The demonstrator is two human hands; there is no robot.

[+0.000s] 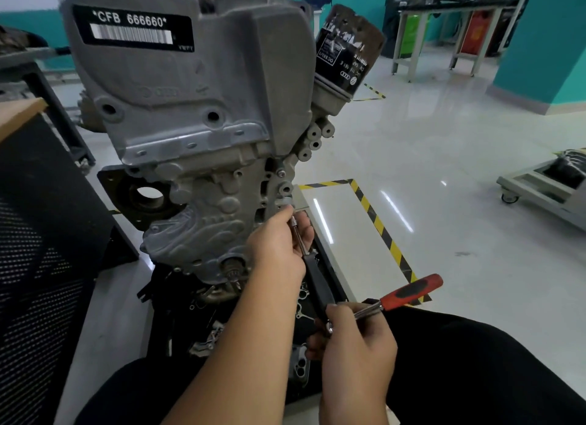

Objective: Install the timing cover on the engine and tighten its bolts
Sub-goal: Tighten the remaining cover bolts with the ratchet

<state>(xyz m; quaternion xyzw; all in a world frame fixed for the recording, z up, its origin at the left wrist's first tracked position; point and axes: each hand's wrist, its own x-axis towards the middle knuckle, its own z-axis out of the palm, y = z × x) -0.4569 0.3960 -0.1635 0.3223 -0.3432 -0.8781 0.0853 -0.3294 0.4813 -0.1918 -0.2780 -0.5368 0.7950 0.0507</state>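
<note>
The grey timing cover (pixel 203 231) sits against the front of the engine (pixel 190 91), which stands upright on the floor in front of the seated person. Their left hand (pixel 279 244) curls round the upper end of a long extension bar (pixel 312 271) whose socket (pixel 287 200) meets the cover's right edge. Their right hand (pixel 355 336) grips the head of a red-handled ratchet (pixel 409 293) at the bar's lower end.
</note>
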